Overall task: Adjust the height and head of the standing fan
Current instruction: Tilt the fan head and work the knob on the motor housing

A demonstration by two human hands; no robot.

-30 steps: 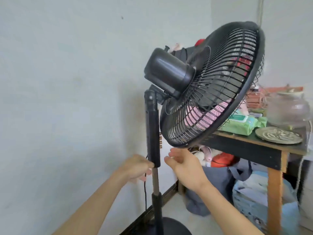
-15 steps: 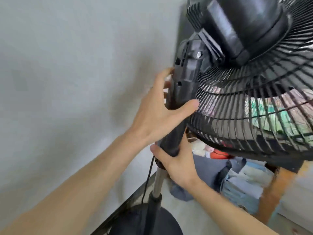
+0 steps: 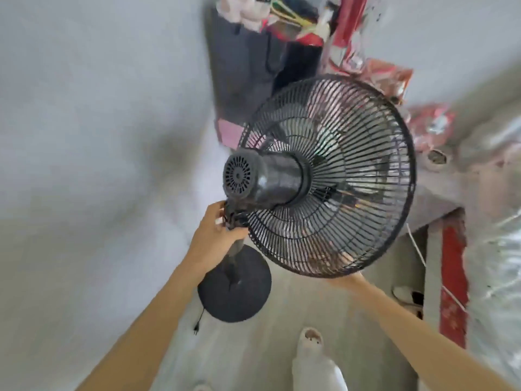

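I look down from above on the black standing fan. Its round grille (image 3: 338, 176) faces away to the right, and the motor housing (image 3: 262, 179) points toward me. My left hand (image 3: 220, 235) is wrapped around the neck joint just under the motor, at the top of the pole. My right hand (image 3: 348, 270) holds the lower rim of the grille, its fingers partly hidden behind the wires. Far below stands the round black base (image 3: 234, 289), with the power plug (image 3: 196, 328) lying loose on the floor beside it.
A pale wall fills the left side. Dark and red bags (image 3: 267, 52) are piled behind the fan. A wooden table leg (image 3: 451, 277) and plastic-covered items stand at the right. My feet in white footwear (image 3: 313, 359) rest on the concrete floor.
My view has risen from below the head to above it. The left hand stays on the neck, and the right hand has left the pole for the grille's lower rim.
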